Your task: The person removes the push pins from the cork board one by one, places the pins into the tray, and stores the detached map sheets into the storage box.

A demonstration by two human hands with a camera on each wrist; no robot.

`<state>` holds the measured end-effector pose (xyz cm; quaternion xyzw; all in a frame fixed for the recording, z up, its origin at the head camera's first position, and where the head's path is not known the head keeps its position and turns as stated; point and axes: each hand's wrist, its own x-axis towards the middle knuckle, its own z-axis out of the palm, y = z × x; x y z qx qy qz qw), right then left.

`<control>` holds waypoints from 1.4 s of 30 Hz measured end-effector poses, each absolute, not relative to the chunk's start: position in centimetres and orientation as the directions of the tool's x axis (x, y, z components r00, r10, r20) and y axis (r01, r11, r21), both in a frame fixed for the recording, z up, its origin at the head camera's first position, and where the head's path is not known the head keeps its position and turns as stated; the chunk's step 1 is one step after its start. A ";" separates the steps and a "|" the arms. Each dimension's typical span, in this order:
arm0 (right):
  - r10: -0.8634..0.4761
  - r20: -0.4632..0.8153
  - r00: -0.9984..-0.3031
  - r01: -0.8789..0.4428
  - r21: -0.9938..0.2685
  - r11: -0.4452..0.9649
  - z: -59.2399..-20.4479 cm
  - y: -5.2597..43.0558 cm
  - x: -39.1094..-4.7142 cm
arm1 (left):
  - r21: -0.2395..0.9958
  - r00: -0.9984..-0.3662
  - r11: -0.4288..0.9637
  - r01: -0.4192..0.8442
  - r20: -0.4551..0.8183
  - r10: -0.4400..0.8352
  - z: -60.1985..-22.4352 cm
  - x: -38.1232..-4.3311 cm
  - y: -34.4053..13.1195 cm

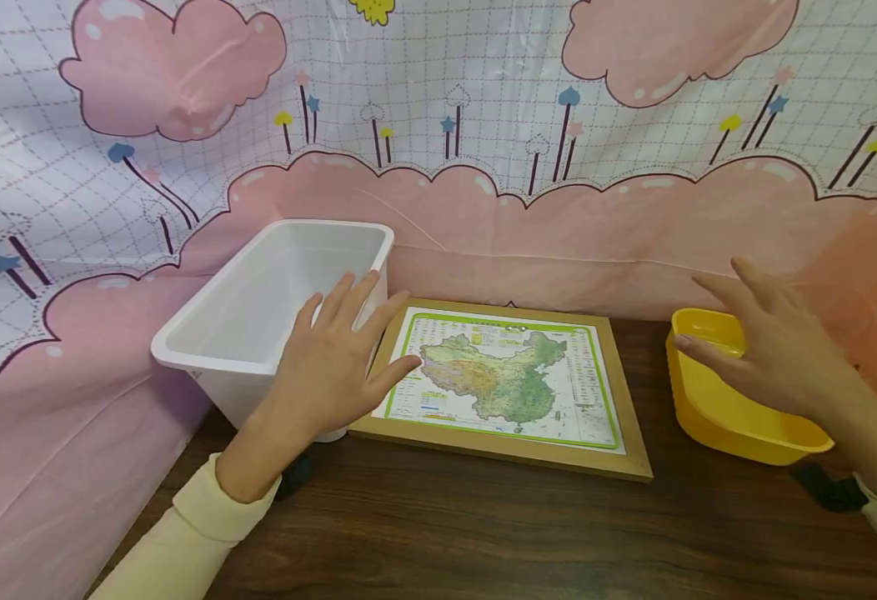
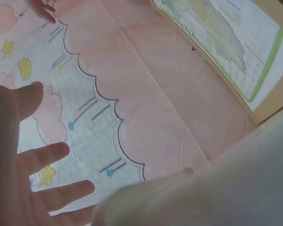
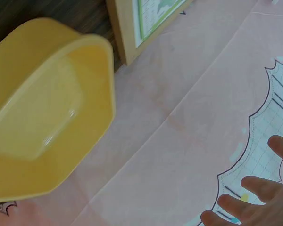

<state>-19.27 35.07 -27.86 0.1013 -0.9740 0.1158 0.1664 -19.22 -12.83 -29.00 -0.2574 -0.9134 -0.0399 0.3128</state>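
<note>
Framed map (image 1: 502, 379) on the table (image 1: 483, 533), long axis crosswise, between empty, wide-spread left hand (image 1: 329, 362), nearer, at the map's left edge, and likewise empty, spread right hand (image 1: 776, 346), farther, beyond its right edge.

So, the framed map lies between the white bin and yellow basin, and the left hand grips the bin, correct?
The grip is wrong: the left wrist view shows the left hand spread, empty. The framed map does lie between the white bin and yellow basin.
</note>
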 end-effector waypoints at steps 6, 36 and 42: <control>-0.196 0.377 -0.905 -0.291 -0.213 0.933 -27.5 33.3 -19.8 | -0.155 -0.568 0.822 0.549 0.652 0.503 -29.7 -18.5 -11.7; -0.283 0.257 -0.924 -0.343 -0.230 0.911 -30.7 26.6 -21.1 | -0.035 -0.662 0.799 0.601 0.539 0.521 -36.8 -18.2 -9.8; -0.315 0.173 -0.933 -0.350 -0.245 0.904 -33.6 25.7 -20.8 | -0.034 -0.672 0.805 0.592 0.530 0.517 -37.2 -18.7 -9.7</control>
